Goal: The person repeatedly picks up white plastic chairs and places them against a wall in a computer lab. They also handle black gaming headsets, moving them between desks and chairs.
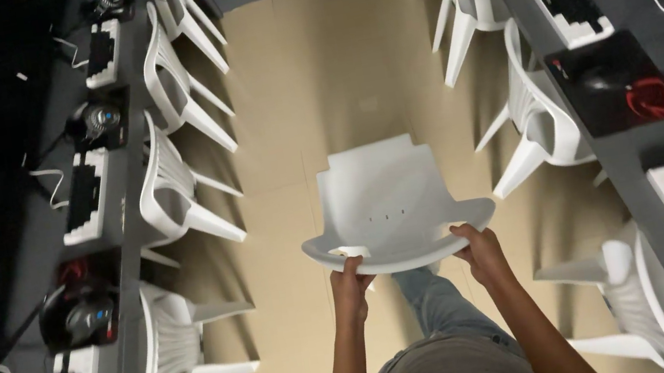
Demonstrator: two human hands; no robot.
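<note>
Your left hand (350, 280) and right hand (479, 250) each grip the rim of the white moulded plastic chair (389, 204), apparently lifted above the tan floor (312, 64) mid-frame; it is not yet set at either grey bench (606, 158).

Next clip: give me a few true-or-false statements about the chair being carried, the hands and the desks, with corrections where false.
1. Both hands grip the white chair by its near edge. True: left hand, right hand.
2. The held chair is black. False: it is white.
3. Other white chairs stand along both sides of the aisle. True.
4. The desks hold only books. False: they hold keyboards and mice on dark pads.
5. The right hand hangs free at the person's side. False: it holds the chair's edge.
</note>
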